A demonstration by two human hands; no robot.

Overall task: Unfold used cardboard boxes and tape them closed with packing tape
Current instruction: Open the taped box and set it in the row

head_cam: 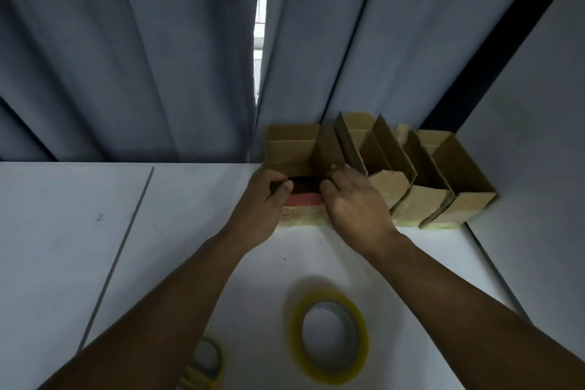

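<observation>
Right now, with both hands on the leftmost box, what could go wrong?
1. The leftmost box stands tight against the next boxes; if the left hand and right hand pull it out, those might tip or drag along.
2. The tape roll lies between the forearms, so a box drawn back could knock it.

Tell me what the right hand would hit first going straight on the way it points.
The right hand would probably meet the leftmost box first: its fingers seem to touch that box's upright flap. Depth is unclear.
</observation>
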